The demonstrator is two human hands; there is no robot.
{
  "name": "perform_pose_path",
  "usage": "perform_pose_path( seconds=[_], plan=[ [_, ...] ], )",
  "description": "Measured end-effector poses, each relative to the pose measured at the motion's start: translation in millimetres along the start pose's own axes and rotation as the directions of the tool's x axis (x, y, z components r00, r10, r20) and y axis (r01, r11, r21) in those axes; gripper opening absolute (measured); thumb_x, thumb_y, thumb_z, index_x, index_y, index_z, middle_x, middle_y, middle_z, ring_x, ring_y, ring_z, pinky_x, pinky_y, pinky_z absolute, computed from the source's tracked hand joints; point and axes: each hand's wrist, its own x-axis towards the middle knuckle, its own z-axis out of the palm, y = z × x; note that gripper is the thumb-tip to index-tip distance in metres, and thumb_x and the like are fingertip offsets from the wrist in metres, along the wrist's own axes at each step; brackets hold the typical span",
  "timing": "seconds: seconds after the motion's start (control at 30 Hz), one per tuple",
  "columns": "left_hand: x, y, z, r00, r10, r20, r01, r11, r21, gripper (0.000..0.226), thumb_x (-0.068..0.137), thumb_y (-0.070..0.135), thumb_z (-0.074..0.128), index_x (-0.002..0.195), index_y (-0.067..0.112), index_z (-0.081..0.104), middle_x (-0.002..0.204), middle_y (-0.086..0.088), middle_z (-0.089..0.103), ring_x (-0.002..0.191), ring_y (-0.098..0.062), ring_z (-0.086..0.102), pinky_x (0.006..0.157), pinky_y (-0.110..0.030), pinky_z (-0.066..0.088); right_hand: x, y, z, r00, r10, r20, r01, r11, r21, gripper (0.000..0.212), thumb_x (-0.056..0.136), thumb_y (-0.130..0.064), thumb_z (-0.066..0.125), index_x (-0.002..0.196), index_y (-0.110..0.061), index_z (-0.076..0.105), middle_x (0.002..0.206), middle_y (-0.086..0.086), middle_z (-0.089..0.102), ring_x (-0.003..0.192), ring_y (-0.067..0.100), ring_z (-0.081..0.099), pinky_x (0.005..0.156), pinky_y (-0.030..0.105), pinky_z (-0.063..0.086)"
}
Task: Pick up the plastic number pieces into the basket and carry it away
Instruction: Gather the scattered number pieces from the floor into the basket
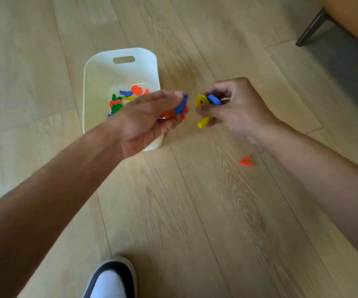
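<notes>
— Basket (pixel 100 82) first, since it sat furthest left: what did you see there?

— White plastic, a handle slot cut in its far wall, resting on the pale wooden floor (pixel 195 201); a heap of number pieces (pixel 122 100) lay in its bottom, orange, blue, green and yellow, near the middle.

— And my left hand?

— From where I watched, your left hand (pixel 150 119) hung over the basket's right rim, palm turned up and fingers loosely curled; it cradled a blue piece (pixel 181 105) at the fingertips and some orange pieces (pixel 169 114) in the palm; the grip was a cupped hold, not clenched.

— The right one?

— Just beside it, nearly touching; I saw your right hand (pixel 234 108) pinching a yellow piece (pixel 202 101) and a second blue piece (pixel 214 100) between thumb and fingers; another yellow bit (pixel 204 122) stuck out below the fingers; whether that was the same piece I could not tell.

— Anything loose?

— One orange piece (pixel 246 161) lay on the floor under your right forearm, well apart from the basket; a slipper (pixel 111 278) showed at the bottom edge; a dark furniture leg (pixel 311 27) stood far right.
</notes>
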Motion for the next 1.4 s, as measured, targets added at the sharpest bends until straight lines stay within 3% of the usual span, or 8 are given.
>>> perform_pose_path(
  seconds=[0.2, 0.3, 0.4, 0.6, 0.7, 0.93, 1.13, 1.4],
  plan=[
    [0.0, 25.8, -78.9, 0.918, 0.192, -0.347, -0.057, 0.930, 0.364, 0.013, 0.100, 0.013, 0.054, 0.093, 0.012, 0.064, 0.087, -0.008, 0.059, 0.061, -0.014, 0.053, 0.051, -0.016, 0.051, 64.3, -44.2, 78.5, 0.984, -0.044, 0.174, 0.063, 0.993, -0.101, 0.015, 0.077, -0.007, 0.081, 0.087, -0.006, 0.070, 0.079, 0.009, 0.065, 0.064, 0.025, 0.073, 0.064, 0.040, 0.063],
    [4.6, 21.7, -95.5, 0.880, 0.192, -0.434, 0.036, 0.885, 0.464, 0.015, 0.101, 0.016, 0.051, 0.104, 0.009, 0.065, 0.100, -0.011, 0.060, 0.069, -0.021, 0.058, 0.070, -0.027, 0.058, 83.0, -48.1, 103.8, 0.978, -0.006, 0.209, 0.044, 0.983, -0.177, 0.018, 0.079, -0.011, 0.082, 0.091, -0.010, 0.070, 0.082, 0.003, 0.062, 0.064, 0.025, 0.073, 0.068, 0.039, 0.063],
    [4.4, 21.9, -94.1, 0.875, 0.168, -0.454, 0.076, 0.879, 0.471, 0.023, 0.103, 0.015, 0.046, 0.115, 0.007, 0.063, 0.098, -0.008, 0.061, 0.088, -0.029, 0.065, 0.090, -0.040, 0.058, 95.0, -41.7, 114.7, 0.975, -0.012, 0.221, 0.059, 0.976, -0.208, 0.015, 0.079, -0.018, 0.079, 0.090, -0.010, 0.075, 0.086, 0.004, 0.068, 0.080, 0.024, 0.074, 0.078, 0.039, 0.062],
    [-3.5, 25.6, -81.6, 0.891, 0.153, -0.428, 0.070, 0.884, 0.462, 0.033, 0.100, 0.004, 0.045, 0.131, 0.004, 0.056, 0.100, -0.010, 0.059, 0.092, -0.029, 0.059, 0.085, -0.042, 0.056, 86.8, -35.6, 98.5, 0.966, 0.004, 0.257, 0.026, 0.994, -0.110, 0.027, 0.087, -0.010, 0.058, 0.110, -0.019, 0.071, 0.112, -0.001, 0.067, 0.108, 0.017, 0.065, 0.100, 0.039, 0.053],
    [-2.8, 23.3, -72.5, 0.854, 0.284, -0.437, 0.096, 0.738, 0.668, 0.038, 0.092, 0.017, 0.049, 0.128, 0.016, 0.060, 0.120, -0.011, 0.065, 0.102, -0.031, 0.065, 0.092, -0.045, 0.057, 66.8, -38.5, 72.1, 0.982, -0.036, 0.186, 0.035, 0.999, 0.006, 0.032, 0.089, -0.005, 0.056, 0.115, -0.017, 0.069, 0.115, -0.001, 0.067, 0.111, 0.015, 0.065, 0.100, 0.037, 0.053],
    [7.7, -12.4, 26.9, 0.780, 0.625, 0.028, -0.348, 0.397, 0.849, 0.028, 0.087, 0.018, 0.057, 0.114, 0.014, 0.066, 0.115, 0.002, 0.065, 0.096, -0.014, 0.063, 0.079, -0.026, 0.052, -11.0, 3.1, -40.3, 0.992, -0.007, -0.123, 0.029, 0.984, 0.176, 0.023, 0.092, 0.003, 0.054, 0.105, -0.009, 0.069, 0.102, 0.013, 0.070, 0.089, 0.024, 0.073, 0.080, 0.036, 0.058],
    [38.4, -93.3, 101.6, 0.831, 0.240, 0.501, -0.529, 0.070, 0.846, 0.032, 0.088, 0.024, 0.066, 0.120, 0.019, 0.063, 0.115, -0.003, 0.061, 0.102, -0.020, 0.060, 0.086, -0.034, 0.051, -73.9, 75.3, -142.4, 0.885, 0.117, -0.451, -0.066, 0.990, 0.127, 0.024, 0.091, 0.004, 0.055, 0.087, -0.017, 0.067, 0.080, 0.008, 0.063, 0.062, 0.012, 0.063, 0.061, 0.027, 0.050],
    [73.7, -136.4, 112.2, 0.810, 0.110, 0.576, -0.551, -0.192, 0.812, 0.020, 0.095, 0.014, 0.058, 0.113, 0.021, 0.064, 0.114, -0.001, 0.053, 0.104, -0.020, 0.053, 0.083, -0.039, 0.056, -109.4, 147.2, -176.4, 0.824, 0.105, -0.557, -0.344, 0.874, -0.342, 0.020, 0.078, -0.011, 0.068, 0.088, -0.028, 0.066, 0.093, 0.001, 0.068, 0.087, 0.015, 0.063, 0.084, 0.034, 0.055]
  ],
)
